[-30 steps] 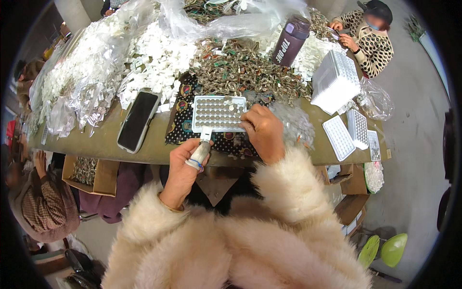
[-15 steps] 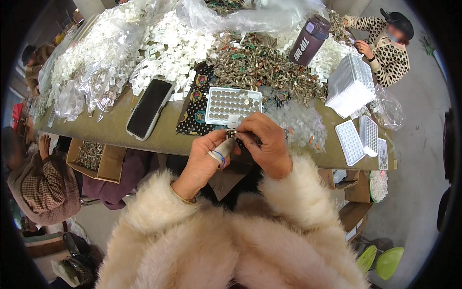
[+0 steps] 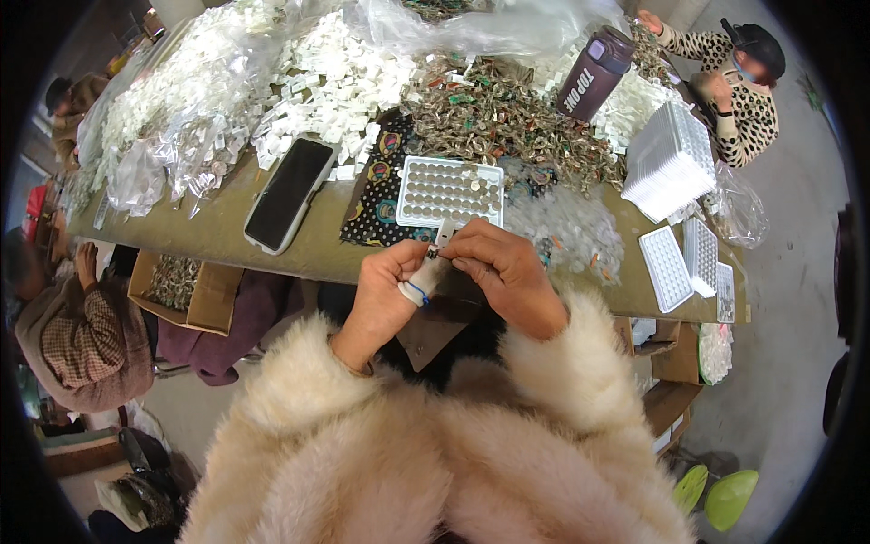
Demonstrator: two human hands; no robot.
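Note:
My left hand [image 3: 385,288] and my right hand [image 3: 509,276] meet at the table's near edge, fingers pinched together. Between their fingertips is a small white tag [image 3: 446,232] with a tiny dark metal part at its lower end; its exact kind is too small to make out. A pale finger cover with a blue band [image 3: 415,291] is on one of my left fingers. Just beyond my hands lies a white tray [image 3: 419,221] with rows of round grey discs [image 3: 439,190], a few loose at its right side. Under the tray's left side spreads a dark patterned cloth [image 3: 370,201].
A phone [image 3: 290,195] lies left of the cloth. Behind are heaps of white pieces [image 3: 337,82] and metal parts [image 3: 507,113], plus a dark bottle [image 3: 594,77]. Clear plastic bits [image 3: 569,234] and stacked trays [image 3: 669,163] lie right. People sit left [image 3: 80,340] and far right [image 3: 739,104].
The white tag has tilted slightly between my fingers, and my right fingers lie lower along it. At the far right, the person has moved both hands. The whole view has shifted a little.

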